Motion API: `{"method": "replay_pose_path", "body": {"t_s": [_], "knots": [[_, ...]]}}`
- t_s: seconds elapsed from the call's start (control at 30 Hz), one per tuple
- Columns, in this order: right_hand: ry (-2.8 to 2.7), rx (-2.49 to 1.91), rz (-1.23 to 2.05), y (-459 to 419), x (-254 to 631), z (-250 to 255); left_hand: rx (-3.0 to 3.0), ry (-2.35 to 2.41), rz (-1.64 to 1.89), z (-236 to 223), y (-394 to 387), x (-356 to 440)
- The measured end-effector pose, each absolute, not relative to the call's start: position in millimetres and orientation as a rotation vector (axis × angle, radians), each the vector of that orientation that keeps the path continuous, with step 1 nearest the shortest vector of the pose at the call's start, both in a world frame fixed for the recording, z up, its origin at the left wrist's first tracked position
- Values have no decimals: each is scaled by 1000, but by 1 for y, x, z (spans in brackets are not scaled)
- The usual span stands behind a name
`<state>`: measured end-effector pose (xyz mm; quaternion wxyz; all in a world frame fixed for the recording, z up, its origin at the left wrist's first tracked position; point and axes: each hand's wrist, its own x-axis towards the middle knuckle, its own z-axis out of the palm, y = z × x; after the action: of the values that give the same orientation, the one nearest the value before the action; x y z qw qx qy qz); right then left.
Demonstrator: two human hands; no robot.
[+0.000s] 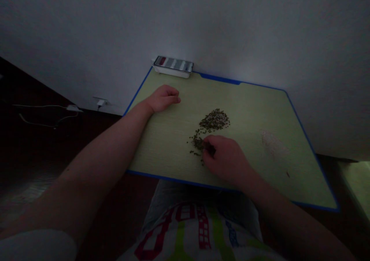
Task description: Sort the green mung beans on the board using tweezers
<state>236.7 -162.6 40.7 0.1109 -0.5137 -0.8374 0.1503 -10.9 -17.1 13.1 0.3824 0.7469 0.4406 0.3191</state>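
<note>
My left hand (164,98) rests on the far left of the tabletop in a loose fist, with nothing showing in it. Closer to me, my right hand (227,157) curls over a small spread of dark beans (198,142), and some beans lie between its thumb and fingers. Just beyond it sits a larger heap (215,120) of dark beans mixed with pale grains. To the right of my right hand is a thin patch of whitish grains (273,143); the dim light hides their kind.
The pale yellow-green table (173,133) has a blue edge and stands against a wall. A white box with a dark, striped top (173,66) lies at its far left corner. A small dark reddish piece (288,174) lies near the right. Cables and a plug (100,103) are left of the table.
</note>
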Motion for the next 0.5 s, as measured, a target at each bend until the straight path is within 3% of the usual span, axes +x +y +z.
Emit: {"method": "replay_pose_path", "body": {"t_s": [0.5], "knots": [[-2572, -1265, 774, -141, 228, 48, 1870, 1135, 795, 14, -18, -11]]}}
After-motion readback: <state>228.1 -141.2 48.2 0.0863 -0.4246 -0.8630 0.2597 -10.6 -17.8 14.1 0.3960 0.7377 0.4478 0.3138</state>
